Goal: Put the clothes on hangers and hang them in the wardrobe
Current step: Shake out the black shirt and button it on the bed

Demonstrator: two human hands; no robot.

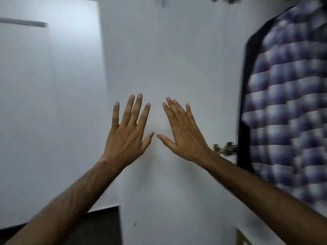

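My left hand point(128, 131) and my right hand point(182, 131) are raised side by side in front of a white panel point(169, 59), which looks like a wardrobe door. Both hands are empty, backs toward me, fingers spread, thumbs nearly touching. A blue and white checked shirt point(290, 106) hangs at the right, blurred, with a dark garment point(247, 85) along its left edge. No hanger can be made out.
A brass hinge or latch point(225, 148) sits on the panel's right edge just right of my right wrist. A white wall point(44, 103) with a dark strip near its top fills the left. Dark floor point(99, 225) shows at the lower left.
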